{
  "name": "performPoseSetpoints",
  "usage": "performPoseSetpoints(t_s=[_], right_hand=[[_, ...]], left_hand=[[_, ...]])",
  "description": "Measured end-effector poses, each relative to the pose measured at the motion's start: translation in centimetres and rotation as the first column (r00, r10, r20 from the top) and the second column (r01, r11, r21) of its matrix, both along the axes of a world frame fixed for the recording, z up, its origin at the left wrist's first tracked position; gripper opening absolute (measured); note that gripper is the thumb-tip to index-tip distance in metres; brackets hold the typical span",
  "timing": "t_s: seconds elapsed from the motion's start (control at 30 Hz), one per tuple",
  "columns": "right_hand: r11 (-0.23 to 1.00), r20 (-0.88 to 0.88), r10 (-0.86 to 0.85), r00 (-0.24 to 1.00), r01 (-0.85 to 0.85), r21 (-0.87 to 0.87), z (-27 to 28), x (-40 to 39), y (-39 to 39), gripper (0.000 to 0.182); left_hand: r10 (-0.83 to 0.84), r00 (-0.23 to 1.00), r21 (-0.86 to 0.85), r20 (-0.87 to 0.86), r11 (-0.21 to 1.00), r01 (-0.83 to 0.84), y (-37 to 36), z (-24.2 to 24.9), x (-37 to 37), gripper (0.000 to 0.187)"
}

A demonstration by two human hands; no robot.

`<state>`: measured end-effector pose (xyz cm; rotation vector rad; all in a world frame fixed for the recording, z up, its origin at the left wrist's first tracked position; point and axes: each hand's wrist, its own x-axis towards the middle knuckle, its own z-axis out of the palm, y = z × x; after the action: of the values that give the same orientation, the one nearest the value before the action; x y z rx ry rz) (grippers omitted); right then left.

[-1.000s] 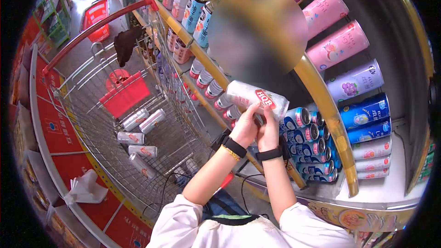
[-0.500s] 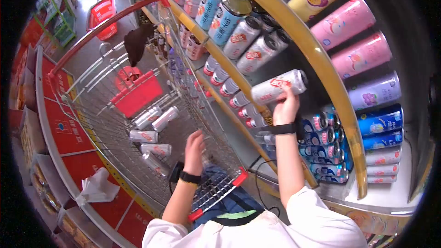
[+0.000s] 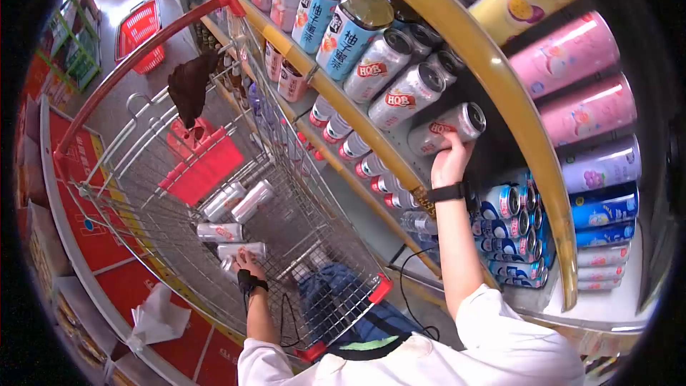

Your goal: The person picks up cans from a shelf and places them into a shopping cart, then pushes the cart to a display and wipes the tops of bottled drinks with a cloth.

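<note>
Several silver cans (image 3: 254, 201) lie on the bottom of a wire shopping cart (image 3: 314, 322). My left hand (image 3: 246, 264) reaches into the cart, over the nearest cans; what its fingers close on, if anything, is too small to make out. My right hand (image 3: 450, 161) has its fingers around a silver HQB can (image 3: 437, 134), tilted on the shelf beside other silver cans (image 3: 405, 95). A black band sits on each wrist.
A yellow-edged shelf (image 3: 500, 71) runs along the right, with bottles (image 3: 355, 28), pink cans (image 3: 568, 57) and blue cans (image 3: 511, 229). A red basket (image 3: 140, 34) stands on the floor beyond the cart. White paper (image 3: 161, 314) hangs at the left.
My left hand has moved left and down onto the cans in the cart. My right hand and its can have moved slightly to the right and down, closer in among the shelf cans.
</note>
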<state>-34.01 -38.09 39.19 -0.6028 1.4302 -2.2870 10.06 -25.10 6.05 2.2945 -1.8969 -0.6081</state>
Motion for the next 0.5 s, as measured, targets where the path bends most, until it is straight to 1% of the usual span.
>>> performPoseSetpoints(t_s=[0.03,0.07,0.13,0.2,0.23,0.27,0.3,0.33,0.37,0.4,0.43,0.47,0.5], right_hand=[[1.000,-0.003,0.001,1.000,-0.001,-0.018,-0.2,0.0,-0.1,0.062],[0.999,-0.060,-0.010,0.998,0.012,0.031,-0.6,0.1,-0.1,0.071],[0.991,-0.169,-0.084,0.982,0.100,0.088,-1.2,1.1,-1.0,0.075],[0.975,-0.262,-0.132,0.956,0.172,0.137,-1.1,1.3,-1.0,0.082],[0.967,-0.244,-0.114,0.963,0.163,0.194,-0.8,1.6,-0.9,0.079],[0.958,-0.231,-0.089,0.969,0.147,0.246,-0.1,1.5,-1.0,0.076],[0.945,-0.218,-0.067,0.974,0.132,0.301,0.3,1.4,-0.7,0.073],[0.922,-0.284,-0.062,0.957,0.164,0.350,0.2,0.9,-0.4,0.068],[0.934,-0.297,-0.057,0.953,0.157,0.322,-0.2,0.4,-0.2,0.067],[0.943,-0.309,-0.055,0.949,0.151,0.296,-0.9,-0.2,0.1,0.066],[0.953,-0.320,-0.051,0.946,0.142,0.269,-1.3,-0.6,0.2,0.065],[0.936,-0.313,-0.067,0.947,0.168,0.308,-1.6,-1.0,0.2,0.061],[0.938,-0.287,-0.040,0.957,0.135,0.320,-1.8,-1.5,0.1,0.060]], left_hand=[[-0.078,0.992,-0.025,-0.095,0.997,0.076,-0.4,0.0,0.5,0.040],[0.003,0.999,0.038,-0.032,0.999,-0.002,-0.4,-0.2,0.1,0.043],[0.128,0.984,0.151,0.121,0.978,-0.146,-2.6,5.1,-1.0,0.050],[0.228,0.949,0.056,0.219,0.968,-0.246,-3.6,7.8,-1.3,0.055],[0.288,0.920,-0.002,0.264,0.954,-0.299,-3.9,8.2,-1.1,0.057],[0.314,0.896,-0.014,0.314,0.945,-0.327,-3.9,6.9,-0.1,0.063],[0.321,0.895,0.003,0.310,0.941,-0.339,-3.6,5.9,0.9,0.064],[0.330,0.894,0.016,0.304,0.936,-0.351,-3.6,4.9,1.7,0.065],[0.341,0.892,0.026,0.296,0.931,-0.364,-3.7,3.9,2.4,0.066],[0.291,0.915,0.174,0.281,0.922,-0.347,-3.8,2.7,3.1,0.070],[0.240,0.936,0.266,0.258,0.914,-0.308,-4.0,1.6,3.7,0.071],[0.192,0.953,0.355,0.233,0.896,-0.267,-4.2,0.5,4.4,0.072],[0.145,0.968,0.441,0.204,0.869,-0.223,-4.2,-0.6,5.0,0.074]])
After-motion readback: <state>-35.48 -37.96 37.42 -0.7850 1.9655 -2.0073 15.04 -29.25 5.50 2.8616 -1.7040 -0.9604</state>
